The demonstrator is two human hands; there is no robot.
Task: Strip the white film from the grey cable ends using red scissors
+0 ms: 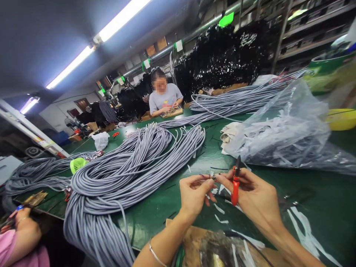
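Observation:
My left hand (pixel 194 194) is closed, its thumb and fingertips pinching a small wire end (pixel 213 176) above the green table. Details of that piece are too small to make out. Opposite it, the thumb and forefinger of my right hand (pixel 256 194) meet the same small piece. My right hand also grips red-handled snips (pixel 235 187), their dark blades pointing up and away. White strips of scrap (pixel 219 209) lie beneath my hands. Close to my body, a piece of cardboard (pixel 191 237) carries a dark, worn pad with a black cable (pixel 247 239) across it.
Bundled grey cables (pixel 125 174) cover the table's left and middle. A clear plastic bag (pixel 280 137) of white scraps stands at right beside a folded cloth (pixel 230 135). One person (pixel 166 97) works across the table; another person's arm (pixel 26 230) shows at lower left.

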